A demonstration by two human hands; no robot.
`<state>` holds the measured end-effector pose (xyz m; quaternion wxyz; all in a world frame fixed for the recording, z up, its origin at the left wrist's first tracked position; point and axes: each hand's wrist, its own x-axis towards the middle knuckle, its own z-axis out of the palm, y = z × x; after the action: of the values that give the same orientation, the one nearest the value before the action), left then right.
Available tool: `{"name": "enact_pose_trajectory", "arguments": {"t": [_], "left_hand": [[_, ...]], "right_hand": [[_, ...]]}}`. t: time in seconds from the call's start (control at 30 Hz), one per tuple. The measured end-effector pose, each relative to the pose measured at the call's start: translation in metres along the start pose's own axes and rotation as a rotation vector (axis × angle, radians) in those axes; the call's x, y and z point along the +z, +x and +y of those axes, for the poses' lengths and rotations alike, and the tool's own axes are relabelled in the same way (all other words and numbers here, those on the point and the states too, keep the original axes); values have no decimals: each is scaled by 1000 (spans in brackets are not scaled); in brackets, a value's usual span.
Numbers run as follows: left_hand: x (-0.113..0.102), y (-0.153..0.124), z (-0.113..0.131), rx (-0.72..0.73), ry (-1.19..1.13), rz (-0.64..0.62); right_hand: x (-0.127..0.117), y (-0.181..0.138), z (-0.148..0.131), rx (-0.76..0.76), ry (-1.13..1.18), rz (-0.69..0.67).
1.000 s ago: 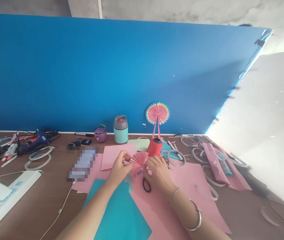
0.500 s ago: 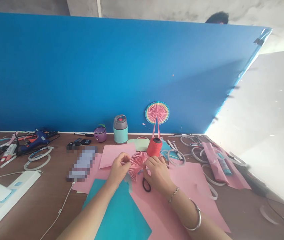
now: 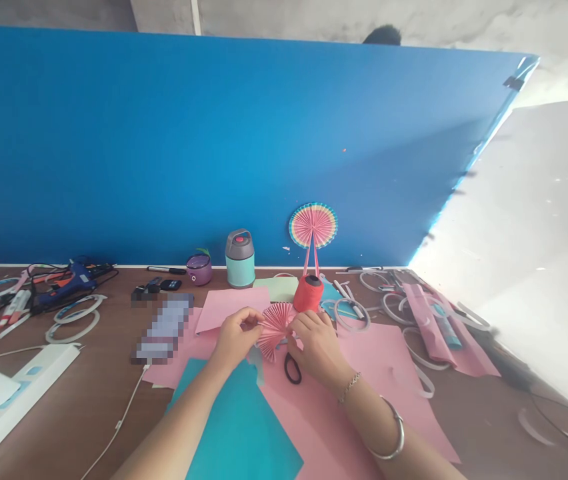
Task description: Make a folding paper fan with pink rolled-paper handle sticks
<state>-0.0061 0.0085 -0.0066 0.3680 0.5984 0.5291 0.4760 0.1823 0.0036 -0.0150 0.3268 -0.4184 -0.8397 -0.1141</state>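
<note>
My left hand [image 3: 237,337] and my right hand [image 3: 317,343] both pinch a small pink pleated paper fan [image 3: 275,327], one on each side, above the brown table [image 3: 64,393]. Pink paper sheets [image 3: 364,360] and a teal sheet [image 3: 239,427] lie under my forearms. Black scissor handles [image 3: 293,369] show just below my right hand. A red thread spool [image 3: 309,293] stands right behind the fan. A finished rainbow paper fan [image 3: 313,227] leans on the blue board [image 3: 214,147].
A teal flask [image 3: 240,259] and a purple pot [image 3: 199,268] stand at the back. A blue glue gun [image 3: 67,280], tape rings [image 3: 75,317] and a white power strip [image 3: 14,387] lie left. Paper rings and pink strips [image 3: 429,320] lie right. Someone's head [image 3: 383,37] shows over the board.
My hands and the pink fan have barely moved. The head behind the blue board has shifted to the left.
</note>
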Motion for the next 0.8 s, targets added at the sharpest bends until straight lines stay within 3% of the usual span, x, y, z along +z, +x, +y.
{"name": "enact_pose_trajectory", "arguments": {"t": [0.3,0.8], "left_hand": [[-6,2,-5,42,110,-62],[-9,4,0,46,0,-101]], "right_hand": [[-3,1,4,-9,23,25],[-11,5,5,-59,69,60]]}}
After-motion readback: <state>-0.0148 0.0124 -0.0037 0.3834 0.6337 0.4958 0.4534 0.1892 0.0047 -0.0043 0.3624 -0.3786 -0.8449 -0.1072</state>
